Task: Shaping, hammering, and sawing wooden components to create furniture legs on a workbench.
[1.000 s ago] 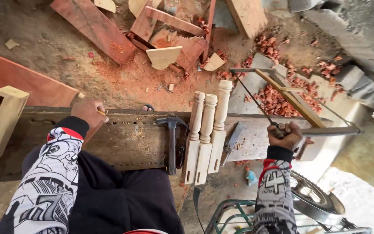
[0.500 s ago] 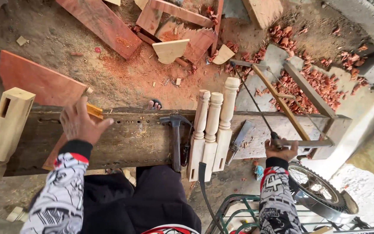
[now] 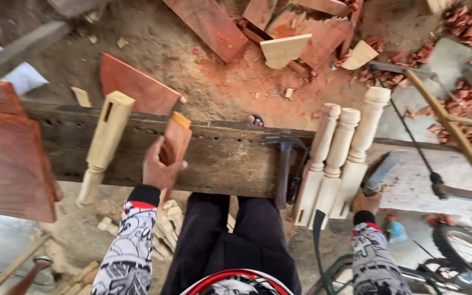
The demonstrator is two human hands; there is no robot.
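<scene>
My left hand [image 3: 161, 168] grips a small reddish wood block [image 3: 176, 137] and holds it upright on the dark, worn workbench beam [image 3: 225, 158]. My right hand [image 3: 366, 201] is closed around the lower end of a dark grey, flat tool [image 3: 381, 171] just right of three pale turned balusters [image 3: 335, 158] that lean across the beam. A hammer [image 3: 285, 161] lies on the beam between my hands. I cannot tell what kind of tool the grey one is.
A pale square leg with a mortise [image 3: 105, 143] leans on the beam at the left, beside stacked red boards [image 3: 7, 158]. A bow saw [image 3: 453, 130] lies at the right. Offcuts and red chips litter the ground beyond. A bicycle wheel [image 3: 465, 251] is at lower right.
My left hand has taken the reddish block off the beam and stood it up. My right hand has left the bow saw and closed on the grey tool by the balusters.
</scene>
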